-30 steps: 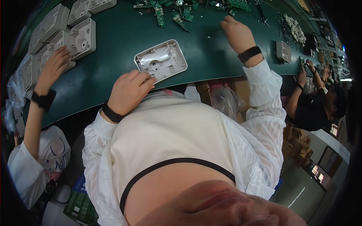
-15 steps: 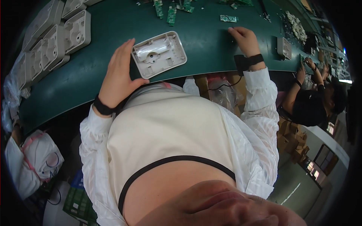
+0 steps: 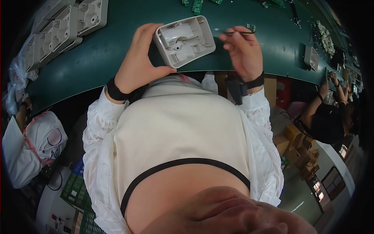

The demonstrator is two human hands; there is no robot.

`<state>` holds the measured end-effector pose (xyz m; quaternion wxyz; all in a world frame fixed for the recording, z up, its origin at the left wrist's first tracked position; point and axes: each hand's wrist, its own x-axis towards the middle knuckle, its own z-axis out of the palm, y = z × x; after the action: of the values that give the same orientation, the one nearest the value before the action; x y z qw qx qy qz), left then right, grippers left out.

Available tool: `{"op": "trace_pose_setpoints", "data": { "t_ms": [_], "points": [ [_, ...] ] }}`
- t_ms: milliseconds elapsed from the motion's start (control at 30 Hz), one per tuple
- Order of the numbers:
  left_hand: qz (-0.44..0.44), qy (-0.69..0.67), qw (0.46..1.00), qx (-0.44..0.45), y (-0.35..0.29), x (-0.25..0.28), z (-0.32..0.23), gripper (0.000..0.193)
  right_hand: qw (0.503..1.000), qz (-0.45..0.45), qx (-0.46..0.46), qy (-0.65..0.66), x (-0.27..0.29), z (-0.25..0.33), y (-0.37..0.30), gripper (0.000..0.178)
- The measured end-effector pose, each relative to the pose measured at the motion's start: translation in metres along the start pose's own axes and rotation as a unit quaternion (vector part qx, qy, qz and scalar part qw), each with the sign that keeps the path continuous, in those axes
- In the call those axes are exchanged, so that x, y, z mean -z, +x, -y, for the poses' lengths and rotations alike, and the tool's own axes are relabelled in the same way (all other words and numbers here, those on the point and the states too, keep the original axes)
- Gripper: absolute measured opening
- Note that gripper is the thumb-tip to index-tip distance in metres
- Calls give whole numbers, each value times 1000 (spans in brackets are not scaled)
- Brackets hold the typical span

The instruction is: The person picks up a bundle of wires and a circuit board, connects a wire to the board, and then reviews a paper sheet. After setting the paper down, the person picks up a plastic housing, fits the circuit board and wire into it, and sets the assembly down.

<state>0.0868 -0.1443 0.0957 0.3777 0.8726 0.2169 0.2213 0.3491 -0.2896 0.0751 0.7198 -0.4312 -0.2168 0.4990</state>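
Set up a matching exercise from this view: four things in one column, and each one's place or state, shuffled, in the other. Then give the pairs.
Things
1. left hand
2. right hand
3. stacked grey housings
4. green circuit boards

Places or states
A. piled at the table's far left
B. grips the open grey plastic housing
C. pinches a thin dark piece
D. scattered along the table's far edge

Pairs: 1-B, 2-C, 3-A, 4-D
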Motion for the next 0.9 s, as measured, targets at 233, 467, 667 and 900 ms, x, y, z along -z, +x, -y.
{"op": "trace_pose_setpoints", "data": {
  "t_ms": [233,467,667,900],
  "points": [
    [25,-69,997,31,4,-1,-6,98,960,58,50,-271,-50,-3,-5,15],
    [20,-69,997,11,7,-1,-13,98,924,69,32,-375,-58,-5,-2,14],
    [17,-94,995,24,7,0,-11,99,884,75,77,-455,-73,-3,-5,14],
    [11,-110,994,16,-9,19,1,99,870,61,88,-482,-104,-14,-7,14]
  ]
}}
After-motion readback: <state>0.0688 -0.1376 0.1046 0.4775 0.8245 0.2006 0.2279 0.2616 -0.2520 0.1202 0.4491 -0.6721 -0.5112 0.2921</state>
